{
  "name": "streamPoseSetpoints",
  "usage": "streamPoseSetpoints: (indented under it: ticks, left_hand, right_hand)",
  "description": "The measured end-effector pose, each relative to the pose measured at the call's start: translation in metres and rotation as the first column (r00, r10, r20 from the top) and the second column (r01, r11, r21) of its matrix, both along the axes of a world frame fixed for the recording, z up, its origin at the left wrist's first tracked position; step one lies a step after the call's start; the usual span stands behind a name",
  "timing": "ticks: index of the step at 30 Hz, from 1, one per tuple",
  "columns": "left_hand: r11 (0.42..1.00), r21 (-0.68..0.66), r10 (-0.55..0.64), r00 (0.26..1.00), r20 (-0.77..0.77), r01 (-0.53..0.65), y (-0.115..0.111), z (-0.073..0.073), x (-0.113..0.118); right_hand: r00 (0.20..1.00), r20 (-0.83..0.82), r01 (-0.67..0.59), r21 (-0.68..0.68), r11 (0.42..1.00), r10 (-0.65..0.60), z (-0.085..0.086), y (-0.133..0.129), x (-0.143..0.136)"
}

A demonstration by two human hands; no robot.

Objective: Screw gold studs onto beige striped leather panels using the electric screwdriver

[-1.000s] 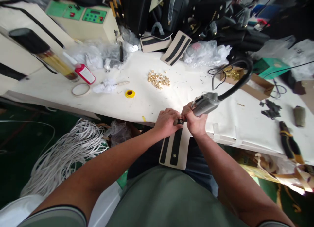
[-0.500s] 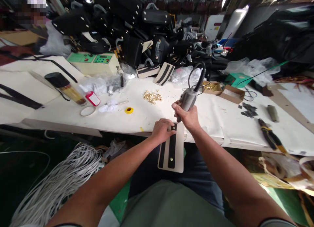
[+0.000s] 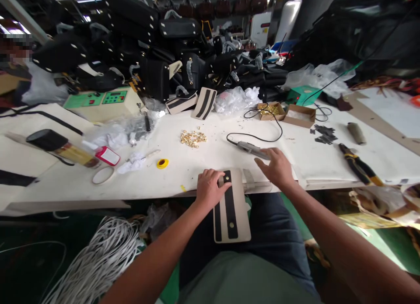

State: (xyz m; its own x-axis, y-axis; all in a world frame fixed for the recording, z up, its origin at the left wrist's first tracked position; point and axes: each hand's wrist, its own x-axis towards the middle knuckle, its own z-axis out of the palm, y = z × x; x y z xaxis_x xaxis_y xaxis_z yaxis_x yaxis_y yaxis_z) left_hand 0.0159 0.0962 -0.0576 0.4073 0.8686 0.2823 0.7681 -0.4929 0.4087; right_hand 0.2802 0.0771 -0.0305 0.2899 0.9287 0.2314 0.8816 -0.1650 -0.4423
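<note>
Tool (image 3: 250,148) has gone from above the panel (image 3: 241,207) to the table (image 3: 216,153), beyond panel and rightward. Panel juts off table's near edge; left hand (image 3: 209,188) pinches its upper left side. Right hand (image 3: 278,167) loose, spread, fingertips at tool, contact unclear. Step, my judgement: setting tool aside; next calls for a free right hand, panel steady. Well beyond panel, right: box (image 3: 267,117) of gold bits (image 3: 271,109); second box (image 3: 297,123), pale contents.

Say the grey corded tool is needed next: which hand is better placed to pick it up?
Probably the right hand: it is open, with its fingers at one end of the grey corded tool. The left hand is farther away and occupied, holding the beige panel.
</note>
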Motion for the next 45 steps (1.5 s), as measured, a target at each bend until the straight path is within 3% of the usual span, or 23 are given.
streamPoseSetpoints:
  ticks: [1, 2, 4, 6, 7, 8, 9, 11, 14, 16, 19, 21, 23, 25, 27, 31, 37, 41, 45]
  left_hand:
    - [1.000, 0.001, 0.002, 1.000, -0.006, -0.002, -0.001, 0.000, 0.000]
    - [1.000, 0.002, 0.005, 1.000, -0.012, -0.005, -0.001, 0.001, 0.000]
    - [1.000, 0.000, 0.013, 1.000, -0.014, -0.013, -0.004, 0.002, 0.000]
    - [1.000, -0.021, 0.023, 1.000, 0.015, -0.023, -0.010, 0.005, -0.002]
    - [0.999, -0.042, 0.035, 0.998, 0.056, -0.032, -0.015, 0.007, -0.003]
    - [0.996, -0.077, 0.051, 0.991, 0.121, -0.042, -0.021, 0.009, -0.005]
    - [0.991, -0.127, 0.072, 0.975, 0.211, -0.045, -0.028, 0.013, -0.007]
    - [0.969, -0.247, 0.115, 0.894, 0.434, -0.004, -0.045, 0.021, -0.009]
    - [0.907, -0.407, 0.213, 0.713, 0.668, 0.110, -0.070, 0.035, -0.012]
    - [0.852, -0.518, 0.378, 0.602, 0.704, 0.071, -0.079, 0.042, -0.013]
    - [0.747, -0.664, 0.608, 0.447, 0.656, -0.041, -0.080, 0.044, -0.018]
    - [0.725, -0.688, 0.644, 0.375, 0.667, -0.020, -0.076, 0.043, -0.021]
    - [0.739, -0.672, 0.628, 0.320, 0.709, 0.038, -0.073, 0.042, -0.023]
    - [0.746, -0.662, 0.608, 0.329, 0.722, 0.074, -0.073, 0.044, -0.022]
    - [0.744, -0.661, 0.579, 0.398, 0.711, 0.099, -0.073, 0.048, -0.020]
    - [0.757, -0.612, 0.441, 0.512, 0.737, 0.230, -0.077, 0.057, -0.015]
    - [0.767, -0.556, 0.374, 0.481, 0.793, 0.320, -0.076, 0.059, -0.017]
    - [0.740, -0.588, 0.414, 0.467, 0.781, 0.328, -0.071, 0.062, -0.023]
    - [0.716, -0.615, 0.465, 0.432, 0.773, 0.330, -0.067, 0.063, -0.026]
  right_hand:
    - [0.995, -0.104, -0.005, 0.009, 1.000, 0.006, -0.008, -0.021, -0.010]
    - [0.967, -0.250, -0.060, -0.073, 0.996, 0.040, -0.016, -0.042, -0.023]
    - [0.815, -0.579, -0.181, -0.192, 0.965, 0.037, -0.034, -0.079, -0.052]
    - [0.581, -0.813, -0.264, -0.152, 0.953, 0.032, -0.045, -0.103, -0.080]
    - [0.503, -0.863, -0.264, -0.094, 0.960, 0.054, -0.046, -0.109, -0.091]
    - [0.477, -0.873, -0.245, -0.024, 0.969, 0.099, -0.043, -0.112, -0.101]
    - [0.504, -0.849, -0.222, 0.053, 0.974, 0.161, -0.038, -0.113, -0.110]
    - [0.646, -0.708, -0.233, 0.174, 0.957, 0.286, -0.022, -0.111, -0.122]
    - [0.776, -0.441, -0.420, 0.173, 0.891, 0.451, 0.006, -0.109, -0.138]
    - [0.760, -0.363, -0.543, 0.103, 0.834, 0.539, 0.022, -0.112, -0.147]
    - [0.645, -0.455, -0.654, 0.089, 0.752, 0.614, 0.040, -0.118, -0.150]
    - [0.591, -0.538, -0.632, 0.154, 0.759, 0.601, 0.048, -0.116, -0.142]
    - [0.636, -0.539, -0.524, 0.224, 0.822, 0.553, 0.052, -0.107, -0.131]
    - [0.738, -0.467, -0.413, 0.257, 0.873, 0.487, 0.051, -0.093, -0.121]
    - [0.809, -0.386, -0.377, 0.241, 0.895, 0.444, 0.047, -0.077, -0.114]
    - [0.852, -0.324, -0.353, 0.223, 0.909, 0.410, 0.038, -0.057, -0.114]
    - [0.866, -0.198, -0.392, 0.303, 0.868, 0.460, 0.034, -0.053, -0.117]
    - [0.831, -0.090, -0.490, 0.352, 0.798, 0.550, 0.033, -0.048, -0.113]
    - [0.800, -0.109, -0.526, 0.346, 0.776, 0.591, 0.033, -0.043, -0.110]
